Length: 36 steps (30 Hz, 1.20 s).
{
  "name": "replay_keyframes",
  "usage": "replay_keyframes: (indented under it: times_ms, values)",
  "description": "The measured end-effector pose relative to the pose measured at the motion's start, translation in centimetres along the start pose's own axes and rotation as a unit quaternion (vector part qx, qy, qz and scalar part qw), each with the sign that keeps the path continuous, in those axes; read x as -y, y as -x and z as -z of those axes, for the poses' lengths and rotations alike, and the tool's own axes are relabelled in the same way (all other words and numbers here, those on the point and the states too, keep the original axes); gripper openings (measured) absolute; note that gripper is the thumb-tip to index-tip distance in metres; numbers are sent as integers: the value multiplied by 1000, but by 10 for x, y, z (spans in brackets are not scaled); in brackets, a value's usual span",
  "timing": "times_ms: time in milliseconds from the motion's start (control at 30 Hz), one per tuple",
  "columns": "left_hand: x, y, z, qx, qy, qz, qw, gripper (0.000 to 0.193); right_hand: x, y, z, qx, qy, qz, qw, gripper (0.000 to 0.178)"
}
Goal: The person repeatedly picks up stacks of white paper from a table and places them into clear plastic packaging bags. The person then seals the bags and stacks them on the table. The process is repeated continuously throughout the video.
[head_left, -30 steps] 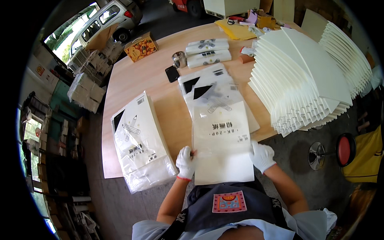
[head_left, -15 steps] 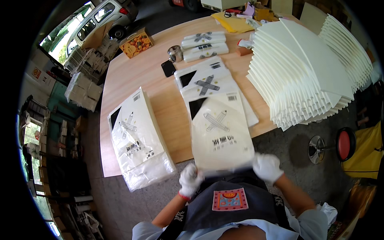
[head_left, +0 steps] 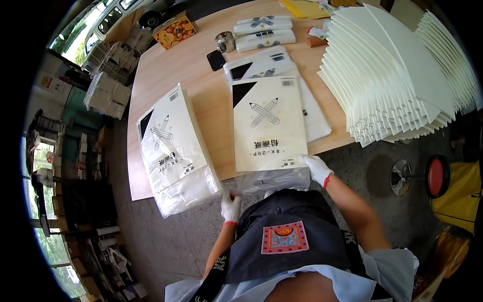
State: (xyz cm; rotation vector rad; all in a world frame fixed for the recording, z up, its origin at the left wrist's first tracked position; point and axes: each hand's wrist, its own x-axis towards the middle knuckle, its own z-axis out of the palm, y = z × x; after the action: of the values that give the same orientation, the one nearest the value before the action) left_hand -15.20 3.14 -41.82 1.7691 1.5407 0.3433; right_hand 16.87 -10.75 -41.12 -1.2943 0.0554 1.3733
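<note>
Middle packet (head_left: 269, 128) slid farther up table (head_left: 206, 108); black lettering (head_left: 268, 145), barcode (head_left: 287, 83) showing.

We see daylight burnt out to white in the windows (head_left: 44, 153) along the left, while the room around them sinks into gloom. The tabletop (head_left: 163, 73) gets soft, even light, and glare streaks the left packet's clear plastic (head_left: 186, 194). Fisheye distortion bends the outer edges, black fills the corners, yet we find the middle packet (head_left: 269, 133) fairly sharp.
</note>
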Motion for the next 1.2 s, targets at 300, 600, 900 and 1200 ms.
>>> replay_keyframes:
  times_ms: [300,600,900,1200]
  values:
    - [-144,40,-32,382,444,73,807,25,24,32,-57,-69,345,134,926,40]
    - [-32,2,18,409,171,114,889,25,6,67,40,18,156,73,985,27]
    - [-118,8,-3,195,113,-92,970,23,19,66,64,-121,431,120,886,39]
    - [-184,8,148,30,188,-185,964,12,13,21,-84,208,31,11,978,38]
